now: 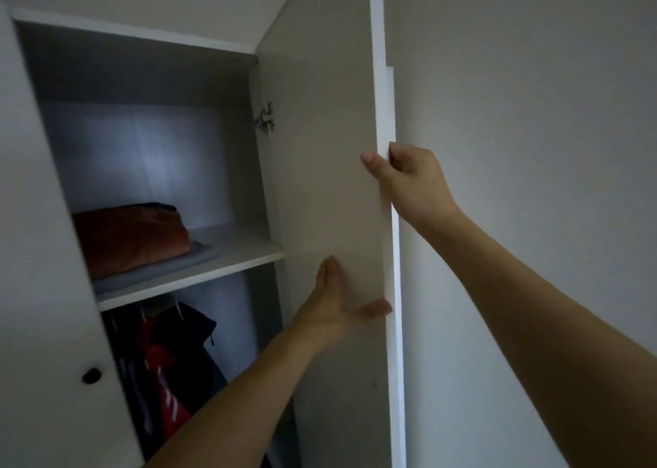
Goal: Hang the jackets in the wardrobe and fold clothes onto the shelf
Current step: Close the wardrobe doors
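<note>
Head view: white flat-panel wardrobe door point(320, 147) at frame centre is gripped at its edge by right hand point(409, 179); left hand point(337, 304) pressed flat, fingers straight. Folded rust-orange garment point(131, 236) on white shelf point(227, 254), centre left; dark and red jackets point(167, 368) hung lower left.

Right hand point(409, 179) gripping open wardrobe door point(327, 183) edge, left hand point(337, 304) flat at six o'clock, folded clothes point(131, 236) at nine o'clock on shelf point(241, 250), jackets point(170, 368) hanging beneath

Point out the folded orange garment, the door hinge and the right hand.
Folded orange garment point(131, 238): head view, middle of its front face.
Door hinge point(266, 118): head view, its metal body.
Right hand point(409, 179): head view, back of hand.
</note>
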`<control>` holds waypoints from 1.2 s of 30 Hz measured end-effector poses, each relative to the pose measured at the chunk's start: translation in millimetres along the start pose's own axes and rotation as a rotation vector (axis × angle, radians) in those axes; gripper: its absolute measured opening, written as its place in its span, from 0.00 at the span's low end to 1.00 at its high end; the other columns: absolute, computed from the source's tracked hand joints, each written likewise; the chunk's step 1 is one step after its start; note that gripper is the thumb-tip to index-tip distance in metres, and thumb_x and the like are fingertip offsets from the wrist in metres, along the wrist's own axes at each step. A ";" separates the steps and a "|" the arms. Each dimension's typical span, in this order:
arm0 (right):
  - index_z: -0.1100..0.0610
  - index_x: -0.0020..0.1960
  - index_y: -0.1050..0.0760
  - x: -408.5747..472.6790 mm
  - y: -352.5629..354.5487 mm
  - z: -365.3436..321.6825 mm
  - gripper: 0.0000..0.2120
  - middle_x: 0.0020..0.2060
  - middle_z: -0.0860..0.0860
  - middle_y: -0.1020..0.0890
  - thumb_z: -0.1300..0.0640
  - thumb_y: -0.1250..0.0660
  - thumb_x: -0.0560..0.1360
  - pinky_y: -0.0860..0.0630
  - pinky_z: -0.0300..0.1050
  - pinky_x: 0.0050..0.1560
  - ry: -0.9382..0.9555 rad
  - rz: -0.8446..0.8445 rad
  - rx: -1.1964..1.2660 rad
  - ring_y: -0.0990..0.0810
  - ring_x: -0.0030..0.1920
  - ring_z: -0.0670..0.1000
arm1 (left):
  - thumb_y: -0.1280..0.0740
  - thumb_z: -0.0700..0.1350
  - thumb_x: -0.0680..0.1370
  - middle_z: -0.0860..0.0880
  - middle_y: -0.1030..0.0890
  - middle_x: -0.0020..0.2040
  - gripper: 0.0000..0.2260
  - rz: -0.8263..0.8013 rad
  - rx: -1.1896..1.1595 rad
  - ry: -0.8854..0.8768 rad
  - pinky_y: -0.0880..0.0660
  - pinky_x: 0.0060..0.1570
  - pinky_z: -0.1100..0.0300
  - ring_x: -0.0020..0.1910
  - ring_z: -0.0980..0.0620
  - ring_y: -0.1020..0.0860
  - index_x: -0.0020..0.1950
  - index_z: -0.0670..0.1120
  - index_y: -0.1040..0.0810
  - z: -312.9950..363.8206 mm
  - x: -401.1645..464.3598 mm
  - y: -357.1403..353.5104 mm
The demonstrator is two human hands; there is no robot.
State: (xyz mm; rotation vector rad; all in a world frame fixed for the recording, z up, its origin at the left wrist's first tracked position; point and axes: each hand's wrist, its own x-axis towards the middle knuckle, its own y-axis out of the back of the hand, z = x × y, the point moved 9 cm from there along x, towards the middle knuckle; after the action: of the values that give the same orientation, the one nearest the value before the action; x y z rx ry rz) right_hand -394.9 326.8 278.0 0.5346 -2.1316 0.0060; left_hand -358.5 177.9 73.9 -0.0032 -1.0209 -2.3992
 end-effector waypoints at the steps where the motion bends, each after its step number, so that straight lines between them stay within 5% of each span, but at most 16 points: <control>1: 0.49 0.26 0.31 -5.3 -10.3 -7.4 0.23 0.22 0.40 0.35 0.50 0.34 0.78 0.37 0.36 0.31 0.011 -0.031 0.036 0.37 0.26 0.41 | 0.36 0.83 0.53 0.62 0.50 0.79 0.61 -0.011 0.021 -0.028 0.36 0.72 0.46 0.77 0.50 0.43 0.77 0.62 0.62 -4.2 -8.9 7.2; 4: 0.39 0.33 0.21 -15.9 -37.6 -21.7 0.18 0.31 0.34 0.24 0.49 0.36 0.80 0.25 0.33 0.40 0.031 -0.111 0.123 0.25 0.35 0.38 | 0.38 0.80 0.63 0.65 0.50 0.78 0.50 -0.063 0.111 -0.130 0.37 0.73 0.44 0.78 0.54 0.44 0.76 0.67 0.60 -12.6 -35.5 32.6; 6: 0.51 0.53 0.17 -18.8 -59.7 -26.6 0.13 0.49 0.43 0.17 0.47 0.38 0.80 0.19 0.48 0.53 0.022 -0.164 0.190 0.18 0.50 0.46 | 0.41 0.77 0.68 0.64 0.46 0.78 0.44 -0.062 0.184 -0.214 0.34 0.71 0.44 0.76 0.54 0.39 0.76 0.67 0.59 -14.5 -54.0 53.1; 10: 0.51 0.60 0.21 -24.3 -105.2 -40.7 0.17 0.52 0.40 0.21 0.43 0.39 0.79 0.20 0.40 0.53 0.080 -0.151 0.182 0.21 0.54 0.43 | 0.46 0.68 0.78 0.60 0.37 0.75 0.30 0.096 0.368 -0.394 0.26 0.63 0.49 0.68 0.57 0.30 0.76 0.66 0.54 -17.4 -95.8 96.9; 17: 0.49 0.72 0.30 -31.9 -199.3 -56.1 0.20 0.66 0.45 0.28 0.48 0.39 0.81 0.24 0.39 0.61 0.297 -0.190 0.090 0.29 0.65 0.43 | 0.46 0.64 0.81 0.48 0.46 0.80 0.35 0.501 0.621 -0.468 0.37 0.73 0.44 0.78 0.50 0.43 0.80 0.51 0.58 -66.2 -151.0 182.4; 22: 0.50 0.77 0.41 -41.8 -277.2 -60.1 0.25 0.77 0.46 0.42 0.48 0.42 0.82 0.42 0.43 0.73 0.494 -0.349 -0.161 0.42 0.76 0.47 | 0.45 0.64 0.81 0.47 0.48 0.81 0.34 0.646 0.842 -0.287 0.35 0.71 0.42 0.78 0.46 0.43 0.80 0.53 0.56 -116.6 -170.7 242.4; 28: 0.47 0.78 0.65 -58.9 -376.1 -19.4 0.44 0.77 0.48 0.66 0.46 0.35 0.78 0.55 0.57 0.77 0.543 -0.640 -0.577 0.62 0.78 0.54 | 0.46 0.65 0.79 0.53 0.63 0.80 0.40 0.645 1.126 0.124 0.43 0.72 0.36 0.80 0.47 0.56 0.77 0.54 0.71 -166.6 -153.1 309.8; 36: 0.51 0.74 0.77 -53.6 -435.0 26.0 0.58 0.74 0.52 0.74 0.36 0.32 0.71 0.60 0.65 0.74 0.559 -0.567 -0.781 0.70 0.75 0.58 | 0.37 0.65 0.75 0.52 0.71 0.78 0.48 0.672 1.274 0.288 0.47 0.68 0.26 0.78 0.45 0.64 0.78 0.51 0.69 -190.0 -112.6 341.5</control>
State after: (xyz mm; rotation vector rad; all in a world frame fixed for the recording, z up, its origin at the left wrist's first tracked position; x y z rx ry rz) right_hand -225.1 -52.6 136.7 0.5512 -1.2380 -0.8544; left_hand -63.8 -93.4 144.1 0.3676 -1.8265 -0.8603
